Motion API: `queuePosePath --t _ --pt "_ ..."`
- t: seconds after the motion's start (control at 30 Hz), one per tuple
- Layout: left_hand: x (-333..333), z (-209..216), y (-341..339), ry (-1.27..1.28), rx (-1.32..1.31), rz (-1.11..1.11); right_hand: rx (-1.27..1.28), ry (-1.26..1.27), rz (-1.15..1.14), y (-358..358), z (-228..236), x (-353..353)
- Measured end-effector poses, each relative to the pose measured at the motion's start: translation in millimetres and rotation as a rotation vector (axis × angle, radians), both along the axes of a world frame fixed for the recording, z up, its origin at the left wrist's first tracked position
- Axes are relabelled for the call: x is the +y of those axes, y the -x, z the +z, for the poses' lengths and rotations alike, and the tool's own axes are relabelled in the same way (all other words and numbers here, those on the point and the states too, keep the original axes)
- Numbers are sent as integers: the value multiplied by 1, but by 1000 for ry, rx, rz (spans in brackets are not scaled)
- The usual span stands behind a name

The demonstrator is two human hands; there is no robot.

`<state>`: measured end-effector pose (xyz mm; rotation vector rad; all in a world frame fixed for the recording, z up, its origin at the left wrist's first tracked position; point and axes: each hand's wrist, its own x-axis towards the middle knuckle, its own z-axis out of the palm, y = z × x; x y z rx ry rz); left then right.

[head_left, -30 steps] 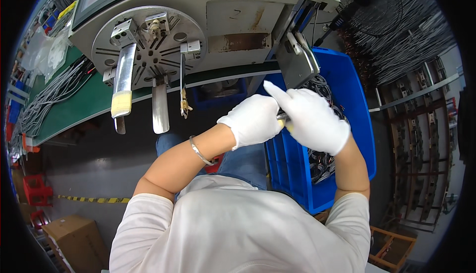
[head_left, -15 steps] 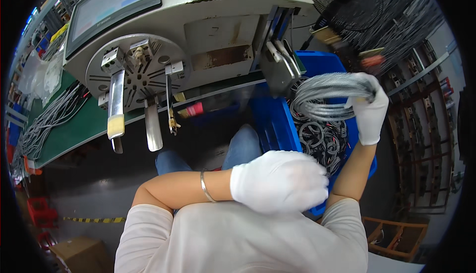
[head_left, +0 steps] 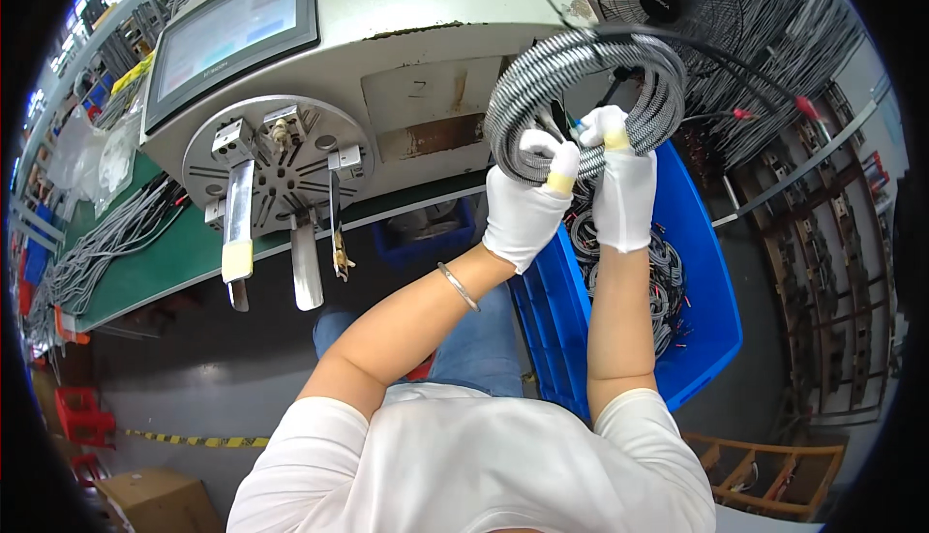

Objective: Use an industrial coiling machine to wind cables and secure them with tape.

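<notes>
A coil of grey braided cable (head_left: 518, 83) is held up between both hands, above the blue bin (head_left: 711, 243). My left hand (head_left: 530, 194), in a white glove, is closed on the near left part of the coil. My right hand (head_left: 622, 180), gloved too, grips the near right part beside it. Yellowish tape wraps a finger or thumb of each glove. Black cable ends with red tips (head_left: 806, 107) stick out from the coil to the right. Inside the bin lie several smaller coils of cable (head_left: 668, 286).
Left of the bin stands a machine with a slotted round plate (head_left: 281, 180), metal arms pointing toward me, and a screen (head_left: 227, 34). Loose grey cables (head_left: 106, 233) lie on the green table (head_left: 126, 276). A black fan (head_left: 668, 0) stands behind the coil; a rack (head_left: 823, 272) is at right.
The coil has moved left and up from over the bin's right side. My left hand has come up from in front of my chest and taken hold of it along with the right.
</notes>
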<state>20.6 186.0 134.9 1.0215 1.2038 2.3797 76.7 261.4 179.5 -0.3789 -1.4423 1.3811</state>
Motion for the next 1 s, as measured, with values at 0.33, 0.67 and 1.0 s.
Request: queuePosePath --t 0.33,0.67,1.0 --pt "41 -7 68 60 211 260 -180 -116 -110 53 -16 56" --pt "56 -22 94 297 319 464 -150 -322 -196 83 -54 91" --pt "63 -32 96 226 262 469 -70 -614 -316 104 -122 147"
